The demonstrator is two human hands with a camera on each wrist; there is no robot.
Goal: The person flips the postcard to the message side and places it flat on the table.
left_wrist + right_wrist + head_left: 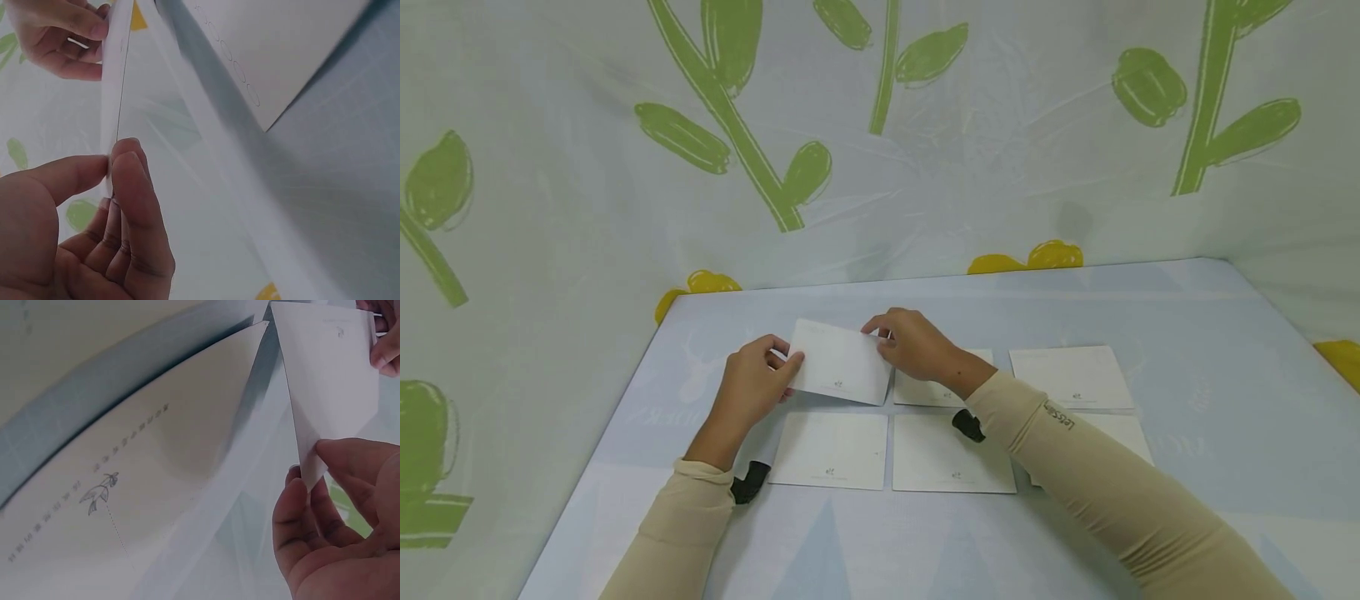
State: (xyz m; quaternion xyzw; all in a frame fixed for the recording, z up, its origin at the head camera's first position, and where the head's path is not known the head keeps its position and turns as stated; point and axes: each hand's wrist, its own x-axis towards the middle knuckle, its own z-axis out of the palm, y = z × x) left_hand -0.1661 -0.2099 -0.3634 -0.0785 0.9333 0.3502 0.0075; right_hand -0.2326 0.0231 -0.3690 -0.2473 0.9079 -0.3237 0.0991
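Note:
A white card [838, 358] with a small printed mark near its lower edge is held up, tilted, off the table. My left hand [756, 375] pinches its left edge between thumb and fingers. At its upper right corner, my right hand [913, 342] pinches it too. In the left wrist view the same card [117, 87] appears nearly edge-on between both hands. The right wrist view shows its face [331, 369], with a tiny print near the far end. Below it lies another white card [829, 450]. A card [917, 393] under my right hand is partly covered.
More similar cards lie flat in two rows: a lower middle card [953, 458], an upper right card [1071, 375] and a lower right one [1123, 429] partly behind my right forearm. A pale blue patterned cloth covers the table [910, 542]. Behind it hangs a leaf-patterned curtain [962, 192].

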